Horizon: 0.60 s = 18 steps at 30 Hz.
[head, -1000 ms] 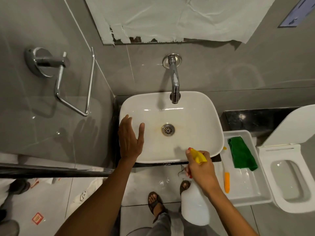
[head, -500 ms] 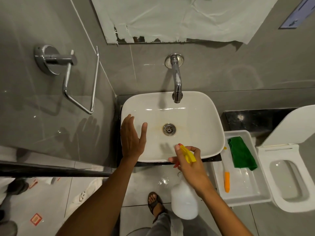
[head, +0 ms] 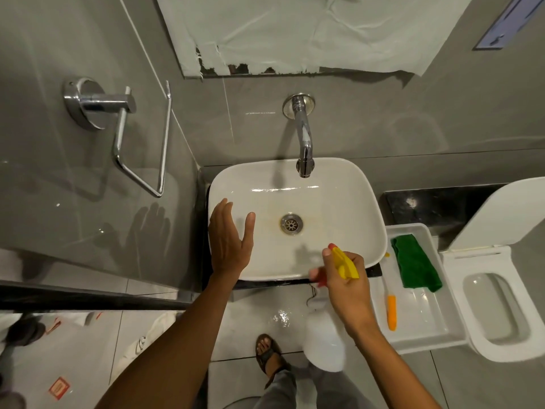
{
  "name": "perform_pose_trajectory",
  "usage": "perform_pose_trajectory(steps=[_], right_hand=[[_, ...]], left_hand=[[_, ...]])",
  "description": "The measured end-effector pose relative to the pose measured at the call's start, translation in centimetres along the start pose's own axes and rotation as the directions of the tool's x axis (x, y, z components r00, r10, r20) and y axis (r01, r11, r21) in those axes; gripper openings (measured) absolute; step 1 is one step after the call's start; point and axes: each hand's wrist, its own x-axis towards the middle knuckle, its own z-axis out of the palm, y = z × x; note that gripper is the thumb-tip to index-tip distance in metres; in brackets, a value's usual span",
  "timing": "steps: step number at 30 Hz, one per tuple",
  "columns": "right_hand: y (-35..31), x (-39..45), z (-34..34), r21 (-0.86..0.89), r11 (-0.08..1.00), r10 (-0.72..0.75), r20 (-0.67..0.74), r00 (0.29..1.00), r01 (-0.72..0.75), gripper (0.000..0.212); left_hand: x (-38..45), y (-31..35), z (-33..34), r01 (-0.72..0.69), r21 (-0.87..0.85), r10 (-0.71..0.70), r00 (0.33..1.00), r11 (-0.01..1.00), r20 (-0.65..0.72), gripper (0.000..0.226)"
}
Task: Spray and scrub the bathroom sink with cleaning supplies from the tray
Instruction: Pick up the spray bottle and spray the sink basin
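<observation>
Spray bottle (head: 324, 340) gripped in right hand (head: 345, 287) over sink (head: 354, 184).

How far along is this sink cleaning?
Early on. Done: the spray bottle is out of the tray and in the right hand, its yellow nozzle aimed into the sink. In hand: spraying; the left hand is open at the sink's left rim. Left: scrubbing, since the green cloth and orange-handled brush lie in the tray, and a yellowish stain rings the drain.
</observation>
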Motion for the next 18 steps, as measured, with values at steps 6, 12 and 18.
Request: perform_pose_trajectory(steps=[6, 12, 18], right_hand=[[1.0, 0.3, -2.7, -0.075, 0.997, 0.02, -0.162, 0.987, -0.032, 0.038], [1.7, -0.5, -4.4, -0.149, 0.986, 0.049, -0.17, 0.984, -0.075, 0.042], [2.9, -2.0, -3.1, -0.162, 0.98, 0.109, -0.028, 0.994, -0.112, 0.044]], left_hand=[[0.1, 0.1, -0.1, -0.004, 0.008, 0.004, 1.0, 1.0, 0.006, 0.065], [0.1, 0.3, -0.1, -0.006, 0.009, 0.006, 1.0, 1.0, 0.006, 0.063], [0.0, 0.5, -0.3, -0.005, -0.004, 0.005, 1.0, 1.0, 0.003, 0.064]])
